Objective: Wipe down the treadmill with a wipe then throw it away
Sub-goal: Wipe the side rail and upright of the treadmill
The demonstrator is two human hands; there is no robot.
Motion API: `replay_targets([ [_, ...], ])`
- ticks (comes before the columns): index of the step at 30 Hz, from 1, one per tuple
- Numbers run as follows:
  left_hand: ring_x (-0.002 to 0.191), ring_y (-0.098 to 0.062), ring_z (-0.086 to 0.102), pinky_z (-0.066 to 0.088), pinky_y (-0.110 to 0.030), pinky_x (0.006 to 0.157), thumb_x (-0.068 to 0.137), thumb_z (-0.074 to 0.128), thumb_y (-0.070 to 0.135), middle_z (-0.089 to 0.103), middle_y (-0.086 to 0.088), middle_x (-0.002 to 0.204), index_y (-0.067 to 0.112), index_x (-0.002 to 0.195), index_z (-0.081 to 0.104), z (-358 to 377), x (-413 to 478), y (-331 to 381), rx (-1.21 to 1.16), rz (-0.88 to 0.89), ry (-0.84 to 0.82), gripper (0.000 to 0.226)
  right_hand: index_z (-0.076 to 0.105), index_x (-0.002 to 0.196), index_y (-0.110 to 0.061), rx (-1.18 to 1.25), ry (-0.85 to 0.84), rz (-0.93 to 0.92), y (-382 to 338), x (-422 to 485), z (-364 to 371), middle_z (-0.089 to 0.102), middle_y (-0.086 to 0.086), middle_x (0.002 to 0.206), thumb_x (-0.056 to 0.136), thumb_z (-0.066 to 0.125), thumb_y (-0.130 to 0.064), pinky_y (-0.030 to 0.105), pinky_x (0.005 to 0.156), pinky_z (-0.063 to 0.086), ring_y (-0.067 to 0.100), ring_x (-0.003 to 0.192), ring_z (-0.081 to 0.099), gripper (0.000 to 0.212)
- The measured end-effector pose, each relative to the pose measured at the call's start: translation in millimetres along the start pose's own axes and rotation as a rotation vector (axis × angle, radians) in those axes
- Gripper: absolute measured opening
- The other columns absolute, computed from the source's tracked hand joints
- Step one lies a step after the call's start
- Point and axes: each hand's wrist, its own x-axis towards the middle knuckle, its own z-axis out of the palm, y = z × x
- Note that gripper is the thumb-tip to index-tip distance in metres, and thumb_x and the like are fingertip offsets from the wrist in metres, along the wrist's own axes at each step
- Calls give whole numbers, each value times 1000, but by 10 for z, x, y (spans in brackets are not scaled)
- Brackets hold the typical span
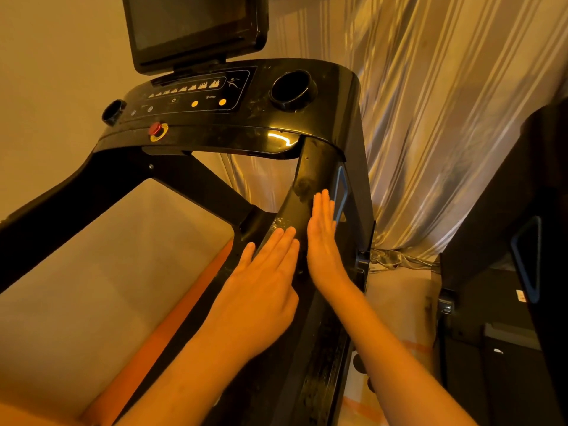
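Left hand [264,287], right hand [323,238]: flat, outstretched

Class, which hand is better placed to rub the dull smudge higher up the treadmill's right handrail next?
Probably right: the right hand lies flat on the handrail, fingertips just below the smudge; the left hand rests lower down.

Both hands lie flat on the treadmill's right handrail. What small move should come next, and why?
Probably fetch a wipe: none shows in the left hand or right hand, and the handrail ahead of them looks smudged and dusty.
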Motion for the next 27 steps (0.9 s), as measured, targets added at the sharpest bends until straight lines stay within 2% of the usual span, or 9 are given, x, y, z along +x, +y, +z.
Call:
replay_targets([
  [2, 149, -9, -28, -17, -36, 118, 109, 32, 35, -29, 7, 165, 27, 159, -18, 10, 3, -7, 3, 4, 8, 70, -8, 152, -47, -26, -3, -12, 95, -101, 29, -22, -38, 156, 85, 3, -90, 29, 121, -18, -10, 148, -23, 81],
  [4, 150, -9, -26, -16, -37, 119, 109, 32, 34, -27, 6, 165, 26, 160, -16, 10, 6, -5, 1, 9, 3, 71, -8, 151, -46, -32, -2, 7, 62, 20, -11, -21, -34, 157, 81, 1, -93, 31, 122, -19, -10, 147, -25, 85],
  [8, 152, -11, -23, -14, -38, 121, 109, 32, 34, -25, 4, 167, 25, 161, -13, 2, -7, -3, 3, 10, 8, 70, -9, 137, -62, -1, 7, 50, -106, 322, -116, -16, -33, 154, 72, 2, -99, 45, 127, -14, -3, 148, -22, 76],
  [10, 152, -11, -24, -14, -37, 121, 109, 32, 34, -25, 4, 167, 24, 161, -13, 8, -24, -16, -1, 16, 8, 70, -8, 141, -59, -23, -15, 23, -105, 221, -70, -17, -33, 155, 77, 3, -96, 46, 127, -14, -5, 148, -24, 75],
  [16, 146, -8, -27, -13, -35, 120, 109, 33, 34, -31, 7, 157, 24, 161, -13, 27, -43, -31, -30, 22, 32, 70, -6, 153, -41, -104, -66, -62, -16, -59, -18, -21, -31, 158, 87, 2, -87, 20, 117, -23, -10, 146, -27, 81],
  [19, 151, -11, -24, -11, -37, 122, 109, 32, 35, -25, 3, 166, 22, 161, -11, 20, -51, -31, -23, 24, 26, 69, -8, 152, -36, -201, -67, -18, -96, 396, -150, -17, -20, 162, 100, 8, -63, 37, 124, -19, -2, 146, -26, 61],
  [21, 153, -12, -22, -9, -37, 124, 109, 30, 36, -24, 2, 167, 22, 161, -12, 2, -54, -32, -14, 22, 13, 68, -4, 158, -28, -280, -74, -18, -101, 509, -176, -14, -10, 168, 102, 10, -50, 42, 126, -17, 2, 147, -24, 62],
  [24, 153, -12, -21, -9, -38, 125, 109, 31, 35, -23, 2, 168, 22, 161, -13, -6, -52, -26, -14, 16, 10, 69, -4, 159, -30, -310, -123, -122, -7, 153, -197, -17, -15, 168, 101, 4, -68, 26, 121, -21, 0, 151, -25, 70],
  [27, 154, -13, -20, -10, -37, 123, 109, 32, 34, -22, 2, 168, 22, 162, -11, -7, -55, -33, -23, 20, 18, 69, -6, 159, -33, -316, -199, -219, 105, -60, -305, -18, -22, 166, 99, 3, -72, 26, 122, -21, 2, 154, -20, 72],
])
